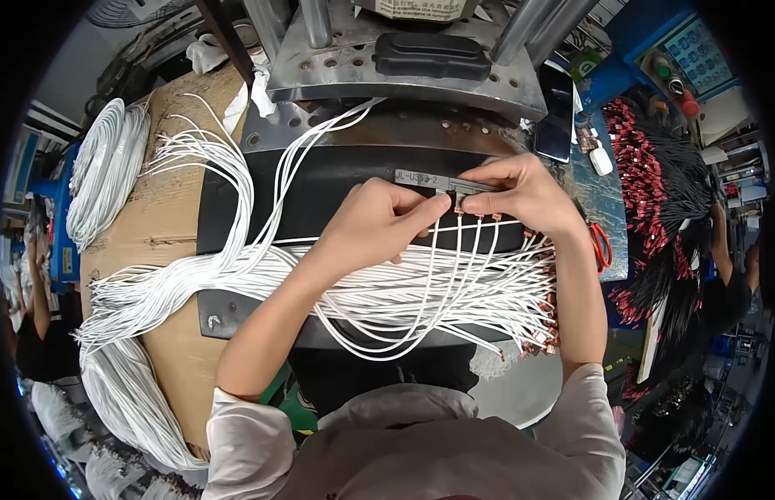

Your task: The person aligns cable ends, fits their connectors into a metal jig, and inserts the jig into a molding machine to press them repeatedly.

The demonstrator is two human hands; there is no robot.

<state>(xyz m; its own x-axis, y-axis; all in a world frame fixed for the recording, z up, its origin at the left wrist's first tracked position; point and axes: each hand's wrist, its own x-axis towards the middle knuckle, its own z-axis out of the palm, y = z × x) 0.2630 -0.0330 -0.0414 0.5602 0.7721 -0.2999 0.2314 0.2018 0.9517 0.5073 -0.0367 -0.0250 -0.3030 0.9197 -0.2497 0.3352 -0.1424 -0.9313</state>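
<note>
A narrow grey metal bar fixture (414, 178) with slots is held up over the black work surface. My right hand (521, 198) grips its right part, fingers behind and thumb in front near a small copper-coloured connector. My left hand (372, 223) is closed, thumb and forefinger pinching the end of a white cable (435, 250) at the bar's front edge. Several white cables hang from the bar in a row and curve down toward me. Beneath both hands lies a thick bundle of white cables (387, 279), its copper-and-red connector ends (544, 337) to the right.
Ahead stands a steel press (404, 87) with thick posts and a black block (432, 57) on it. Coiled white cables (112, 171) lie on the left. A phone (554, 117) and red-handled tool (602, 247) are on the right, beside black cables with red ends (646, 179).
</note>
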